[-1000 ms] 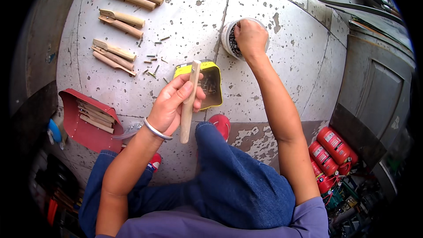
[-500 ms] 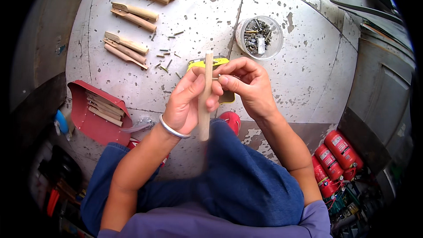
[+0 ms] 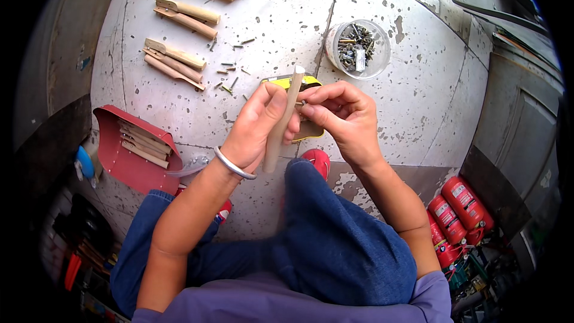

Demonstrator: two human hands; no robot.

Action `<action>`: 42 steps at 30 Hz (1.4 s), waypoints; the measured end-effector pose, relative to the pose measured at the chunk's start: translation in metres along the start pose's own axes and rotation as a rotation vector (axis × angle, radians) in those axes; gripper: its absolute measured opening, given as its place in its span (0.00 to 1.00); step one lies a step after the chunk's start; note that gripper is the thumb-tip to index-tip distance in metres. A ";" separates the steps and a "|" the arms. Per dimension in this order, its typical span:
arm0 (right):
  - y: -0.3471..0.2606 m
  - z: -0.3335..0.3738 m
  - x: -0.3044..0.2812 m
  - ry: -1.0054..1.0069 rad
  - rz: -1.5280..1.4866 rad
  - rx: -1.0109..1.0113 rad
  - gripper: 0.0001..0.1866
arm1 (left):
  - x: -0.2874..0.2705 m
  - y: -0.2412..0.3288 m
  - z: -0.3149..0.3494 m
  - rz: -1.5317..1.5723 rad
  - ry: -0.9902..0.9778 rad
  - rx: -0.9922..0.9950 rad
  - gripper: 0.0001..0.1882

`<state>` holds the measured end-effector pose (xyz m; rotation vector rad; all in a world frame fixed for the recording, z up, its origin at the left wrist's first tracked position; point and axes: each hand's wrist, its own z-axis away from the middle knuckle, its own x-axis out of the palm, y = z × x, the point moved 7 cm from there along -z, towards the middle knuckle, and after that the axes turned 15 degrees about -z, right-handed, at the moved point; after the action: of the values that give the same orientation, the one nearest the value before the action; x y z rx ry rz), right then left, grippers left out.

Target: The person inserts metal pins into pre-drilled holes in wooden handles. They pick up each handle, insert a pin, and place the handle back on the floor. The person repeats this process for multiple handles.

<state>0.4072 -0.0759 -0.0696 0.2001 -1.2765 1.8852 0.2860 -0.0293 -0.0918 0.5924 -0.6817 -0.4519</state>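
Note:
My left hand [image 3: 254, 128] is wrapped round a pale wooden rod [image 3: 292, 94], held upright with its top leaning right. Against the rod's right side, my right hand [image 3: 350, 119] pinches a small metal screw [image 3: 301, 103] between thumb and fingertips. Whether the screw's tip is inside the wood cannot be made out. Behind both hands, a yellow-edged dark case [image 3: 312, 134] lies on the floor, partly covered by them. Several loose screws [image 3: 226, 88] are scattered to the left of it.
Wooden handles [image 3: 174, 54] lie in groups at the far left. A clear tub [image 3: 382, 63] of screws stands at the far right. A red curved holder [image 3: 116, 158] with wooden pieces sits at left. Red fire extinguishers [image 3: 463, 200] are at right, near a grey cabinet [image 3: 520, 119].
The rod's top has tilted to the right and its lower end has swung left. My two hands have shifted slightly right, with the screw still pinched beside the rod.

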 end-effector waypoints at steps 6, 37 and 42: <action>0.001 -0.004 0.000 0.023 0.017 -0.002 0.06 | 0.003 0.000 0.001 0.116 0.028 -0.010 0.13; 0.004 -0.007 0.010 -0.075 0.328 -0.037 0.05 | -0.005 -0.006 0.002 0.045 0.160 0.183 0.13; -0.007 -0.008 0.012 -0.133 0.638 -0.180 0.08 | -0.005 -0.008 0.002 0.078 0.143 0.177 0.12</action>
<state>0.4067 -0.0613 -0.0620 -0.2081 -1.7364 2.2884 0.2804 -0.0329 -0.0977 0.7546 -0.6092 -0.2754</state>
